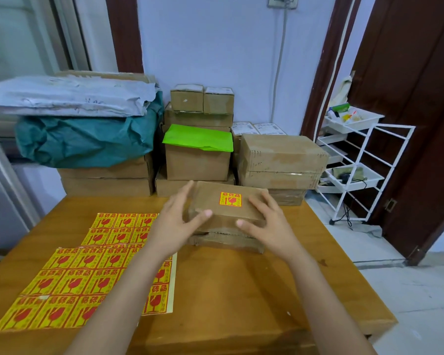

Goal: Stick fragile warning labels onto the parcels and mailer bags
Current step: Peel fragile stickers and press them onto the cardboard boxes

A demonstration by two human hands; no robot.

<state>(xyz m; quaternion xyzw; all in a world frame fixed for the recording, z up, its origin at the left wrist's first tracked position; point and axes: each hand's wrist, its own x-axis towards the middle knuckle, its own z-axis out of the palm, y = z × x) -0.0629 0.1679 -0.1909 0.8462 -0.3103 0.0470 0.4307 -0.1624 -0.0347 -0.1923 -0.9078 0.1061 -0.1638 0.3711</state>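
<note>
The left hand and right hand were on the two ends of a small brown box, fingers curled round its edges w/ thumbs on the near side, so both were gripping it. The box sat on top of another flat parcel, near the middle of the wooden table. It already had a red & yellow fragile label stuck on its top. It looked stiff, light, prob. easy to lift w/ two hands. The shiny tape on it may be a bit slippery, so the ends or corners seemed the best place to hold. Sheets of labels lay flat on the table to the left; thin, bendy, best peeled from a corner. Behind were stacked boxes and soft mailer bags.
</note>
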